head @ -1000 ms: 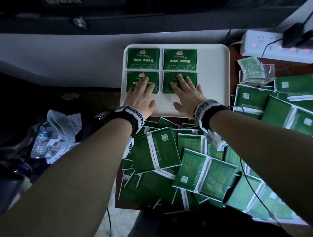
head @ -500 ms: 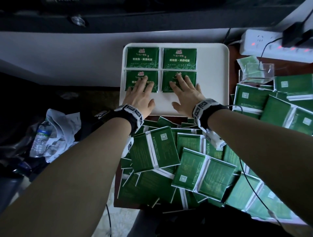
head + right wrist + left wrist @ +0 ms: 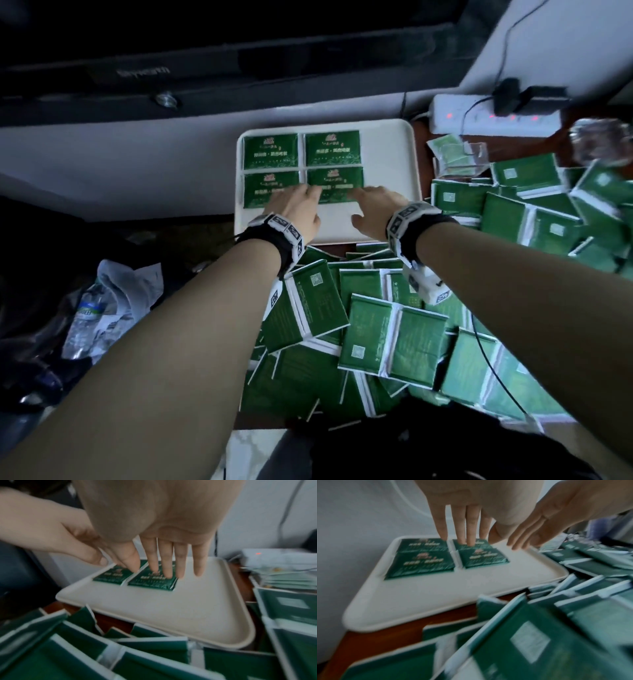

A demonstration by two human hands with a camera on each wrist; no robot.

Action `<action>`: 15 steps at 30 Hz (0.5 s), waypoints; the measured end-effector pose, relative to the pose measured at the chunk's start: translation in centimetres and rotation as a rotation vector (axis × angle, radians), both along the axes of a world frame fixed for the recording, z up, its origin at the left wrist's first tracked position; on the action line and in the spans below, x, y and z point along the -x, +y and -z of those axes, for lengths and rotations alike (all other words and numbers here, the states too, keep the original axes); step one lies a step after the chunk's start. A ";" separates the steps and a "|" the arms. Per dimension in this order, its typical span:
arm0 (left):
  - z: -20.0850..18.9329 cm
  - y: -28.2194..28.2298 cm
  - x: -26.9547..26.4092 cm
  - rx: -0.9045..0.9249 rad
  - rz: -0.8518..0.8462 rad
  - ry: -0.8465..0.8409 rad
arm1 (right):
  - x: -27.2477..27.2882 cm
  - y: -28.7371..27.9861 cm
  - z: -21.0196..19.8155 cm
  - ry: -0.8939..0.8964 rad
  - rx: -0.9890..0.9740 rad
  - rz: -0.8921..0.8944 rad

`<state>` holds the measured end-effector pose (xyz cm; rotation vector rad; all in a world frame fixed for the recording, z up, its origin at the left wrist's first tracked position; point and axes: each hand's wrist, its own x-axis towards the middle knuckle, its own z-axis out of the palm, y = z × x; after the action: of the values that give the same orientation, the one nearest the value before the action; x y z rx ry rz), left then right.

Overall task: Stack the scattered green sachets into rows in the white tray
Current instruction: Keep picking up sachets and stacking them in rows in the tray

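The white tray [image 3: 388,164] holds green sachets in two rows of two: far left [image 3: 270,150], far right [image 3: 332,147], near left [image 3: 265,186] and near right [image 3: 337,178]. My left hand [image 3: 296,209] and right hand [image 3: 373,207] are side by side over the near row, fingers straight and holding nothing. In the left wrist view the left fingers [image 3: 469,528] point down over the sachets [image 3: 423,561]. In the right wrist view the right fingers [image 3: 164,561] hang just above the near right sachet [image 3: 152,582]. Whether any fingertip touches is unclear. Loose sachets [image 3: 376,325] are heaped in front of the tray.
More sachets [image 3: 534,212] are piled right of the tray, beside a clear plastic box [image 3: 462,157] and a white power strip [image 3: 493,114]. A dark screen [image 3: 137,68] stands behind. A water bottle [image 3: 85,318] and crumpled paper lie low on the left. A black cable [image 3: 493,370] crosses the pile.
Both hands have drawn back a little toward me, off the near row they were lying on. The four sachets stay in place. The head view has shifted.
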<state>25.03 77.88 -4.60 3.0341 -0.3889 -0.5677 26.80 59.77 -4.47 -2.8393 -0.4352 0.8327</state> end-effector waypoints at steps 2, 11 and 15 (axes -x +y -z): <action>-2.4 -3.1 0.1 -0.014 0.044 0.035 | 1.0 -1.8 -2.0 0.004 -0.023 0.087; -7.7 -23.4 3.3 0.013 0.446 -0.004 | 10.8 -17.4 -8.4 -0.092 0.084 0.416; -8.9 -32.9 6.8 0.007 0.624 -0.022 | 16.1 -26.7 -9.6 -0.088 0.144 0.603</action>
<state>18.23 45.03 4.33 2.8742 -1.3501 -0.5389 10.71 33.10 5.13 -2.8735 0.4757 0.6319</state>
